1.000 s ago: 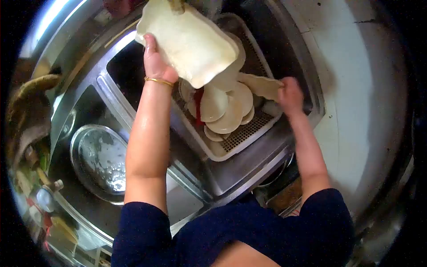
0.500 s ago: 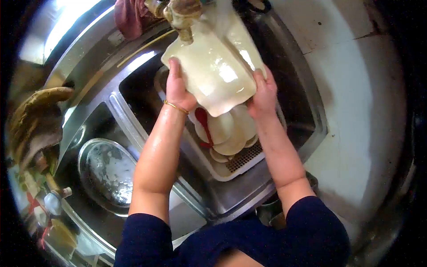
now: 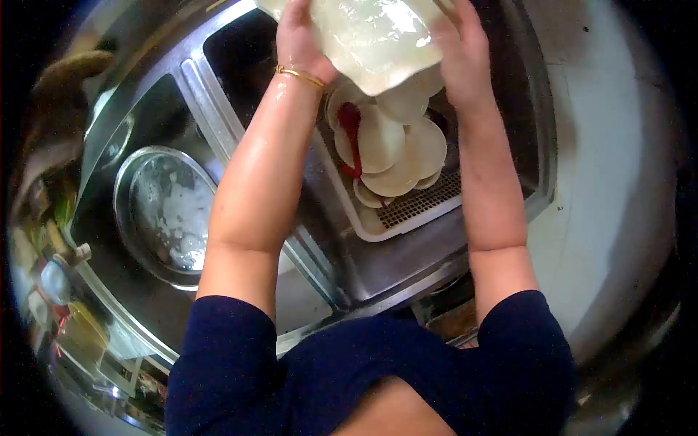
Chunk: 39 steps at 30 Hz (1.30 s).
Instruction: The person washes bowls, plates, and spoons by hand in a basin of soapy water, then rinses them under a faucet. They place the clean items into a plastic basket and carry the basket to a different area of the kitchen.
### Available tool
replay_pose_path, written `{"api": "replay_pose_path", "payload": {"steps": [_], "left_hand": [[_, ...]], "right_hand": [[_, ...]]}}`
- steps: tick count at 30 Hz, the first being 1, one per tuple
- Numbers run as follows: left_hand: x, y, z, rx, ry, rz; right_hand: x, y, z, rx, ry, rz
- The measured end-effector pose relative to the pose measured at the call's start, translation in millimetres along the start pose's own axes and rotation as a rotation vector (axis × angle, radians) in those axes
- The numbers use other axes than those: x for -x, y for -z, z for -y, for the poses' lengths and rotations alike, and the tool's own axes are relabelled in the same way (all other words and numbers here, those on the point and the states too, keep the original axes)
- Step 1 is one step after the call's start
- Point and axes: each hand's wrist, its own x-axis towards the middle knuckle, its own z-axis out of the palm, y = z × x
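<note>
A wet, cream-coloured rectangular plate (image 3: 374, 36) with a wavy rim is at the top of the head view, its far part cut off by the frame edge. My left hand (image 3: 302, 47) grips its left edge, thumb on the face. At the right edge, my right hand (image 3: 464, 62) holds it, slightly blurred. Below the plate, a white plastic basket (image 3: 374, 236) with a grid bottom stands in the right sink basin. Inside it lie several small pale dishes (image 3: 425, 149) and a red spoon (image 3: 350, 123).
In the left basin sits a round metal bowl (image 3: 171, 211) of foamy water. A steel divider (image 3: 211, 109) separates the basins. Along the left side are a brown cloth-like thing (image 3: 43, 102) and assorted small items. A pale tiled surface (image 3: 589, 203) borders the sink on the right.
Both hands and the plate have shifted upward in the view, and the basket shows more fully. The tap and the red cloth have left the frame as the camera tilted.
</note>
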Motion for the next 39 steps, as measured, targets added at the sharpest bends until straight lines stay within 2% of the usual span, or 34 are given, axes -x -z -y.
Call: {"api": "replay_pose_path", "payload": {"steps": [3,4,7,8,10,11,13,14,16,18,20,22,24,27,28,30,34,37,39], "left_hand": [[2,0,-7,0.071,-0.090,0.074],[2,6,-8,0.048,-0.067,0.003],[-3,7,-9,-0.108,-0.118,-0.207],[-3,8,-9,-0.059,-0.098,-0.124],[-3,1,-13,-0.016,-0.105,-0.091],[-1,-1,-15,0.008,-0.106,-0.079],[1,-5,-18,0.032,-0.195,-0.041],[1,-1,-21,0.041,-0.216,-0.031],[0,0,-25,0.013,-0.246,-0.073],[0,0,-29,0.005,-0.230,-0.074],[0,3,-29,0.018,-0.213,-0.069],[-1,9,-28,0.035,-0.203,-0.047],[-1,7,-30,0.055,-0.206,-0.076],[0,17,-30,0.062,-0.210,-0.088],[-1,14,-30,0.047,-0.212,-0.114],[1,8,-29,0.046,-0.205,-0.155],[-4,17,-26,0.012,-0.248,-0.110],[-6,18,-27,0.033,-0.224,-0.075],[-6,18,-27,0.031,-0.232,-0.061]], "right_hand": [[-6,2,24,0.390,-0.177,0.170],[-10,9,19,0.205,-0.293,0.302],[-20,24,3,0.419,-0.369,0.427],[-17,28,-13,0.150,-0.425,0.371],[-8,21,-20,-0.513,-0.644,0.204],[2,17,-39,-0.405,-0.659,0.204],[39,0,-90,0.141,-0.664,0.297],[71,-13,-102,0.415,-0.587,0.463],[138,-28,-107,1.089,-0.106,0.787],[173,-4,-129,1.192,-0.181,0.888],[166,13,-106,1.407,-0.166,1.067],[164,56,-117,1.372,-0.162,0.892],[163,107,-147,1.241,-0.378,0.763],[161,120,-141,1.142,-0.447,0.725],[161,128,-147,1.149,-0.383,0.758],[160,129,-151,1.058,-0.405,0.712],[134,147,-146,0.978,-0.435,0.591],[110,161,-118,0.951,-0.573,0.543],[103,150,-111,1.074,-0.559,0.659]]}}
